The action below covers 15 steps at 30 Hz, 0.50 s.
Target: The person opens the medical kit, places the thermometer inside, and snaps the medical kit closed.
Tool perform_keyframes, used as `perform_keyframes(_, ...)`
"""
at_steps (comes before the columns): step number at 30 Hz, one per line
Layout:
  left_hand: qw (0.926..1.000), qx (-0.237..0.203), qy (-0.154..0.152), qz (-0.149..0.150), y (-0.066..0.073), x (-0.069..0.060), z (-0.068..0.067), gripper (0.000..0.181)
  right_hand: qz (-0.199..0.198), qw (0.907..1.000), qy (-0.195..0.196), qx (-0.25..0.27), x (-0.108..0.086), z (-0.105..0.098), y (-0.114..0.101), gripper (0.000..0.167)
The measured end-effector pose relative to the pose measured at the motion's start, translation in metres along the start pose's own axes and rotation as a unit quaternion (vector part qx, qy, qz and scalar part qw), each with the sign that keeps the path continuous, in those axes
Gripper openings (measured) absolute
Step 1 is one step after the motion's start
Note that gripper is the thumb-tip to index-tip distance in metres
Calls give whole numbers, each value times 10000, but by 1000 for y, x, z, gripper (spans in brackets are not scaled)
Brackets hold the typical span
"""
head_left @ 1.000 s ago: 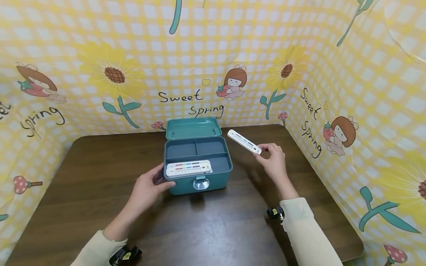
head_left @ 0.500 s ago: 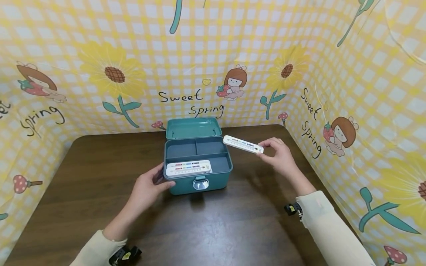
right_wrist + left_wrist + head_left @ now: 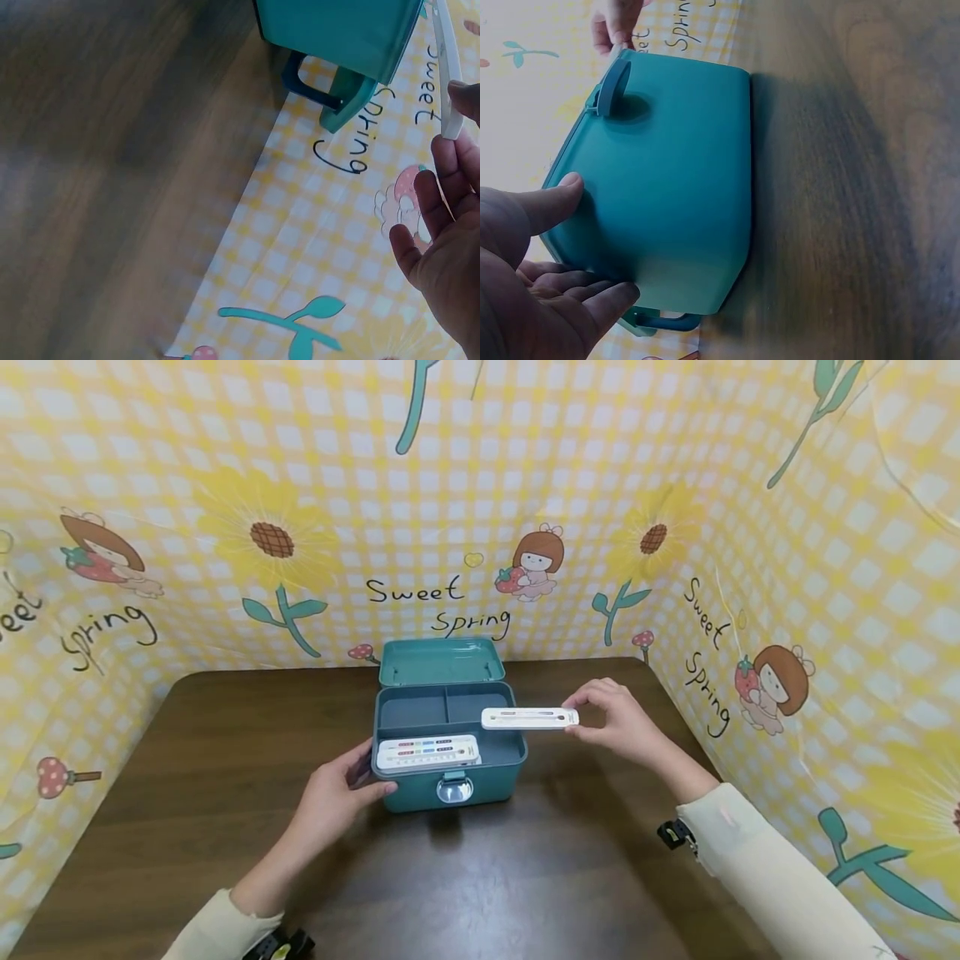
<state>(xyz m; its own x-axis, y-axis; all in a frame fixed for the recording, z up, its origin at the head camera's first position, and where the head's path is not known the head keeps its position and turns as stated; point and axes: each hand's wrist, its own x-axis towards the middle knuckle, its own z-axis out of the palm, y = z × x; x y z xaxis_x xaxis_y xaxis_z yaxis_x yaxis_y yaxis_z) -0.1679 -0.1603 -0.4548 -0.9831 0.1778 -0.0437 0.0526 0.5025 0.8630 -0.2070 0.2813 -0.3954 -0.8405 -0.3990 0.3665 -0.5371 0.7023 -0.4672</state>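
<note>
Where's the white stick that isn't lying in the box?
In the head view, the white stick is right of centre, its right end pinched by the right hand and its other end overlapping the right side of the green box.

Gingham sheeting [image 3: 450, 502] screens a wooden table [image 3: 480, 877], booth-like.

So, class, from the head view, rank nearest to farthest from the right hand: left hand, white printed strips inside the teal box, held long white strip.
1. Long white strip: pinched in the right hand.
2. White printed strips: front compartment of the teal box, left part.
3. Left hand: at the box's front-left corner.
</note>
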Motion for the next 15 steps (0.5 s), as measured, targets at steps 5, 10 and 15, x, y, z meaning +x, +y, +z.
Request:
perform_keyframes(5, 10000, 74, -2, -11, 0, -4, 1, 89, -204, 9991, -311, -203, 6, 3, -4, 30)
perform_keyframes(10, 10000, 61, 9, 53, 1, -4, 1, 86, -364, 9968, -515, -494, 15, 1, -11, 28)
perform_keyframes(15, 9999, 113, 23, 1, 3, -3, 0, 86, -397, 9941, -813, -601, 26, -3, -17, 25)
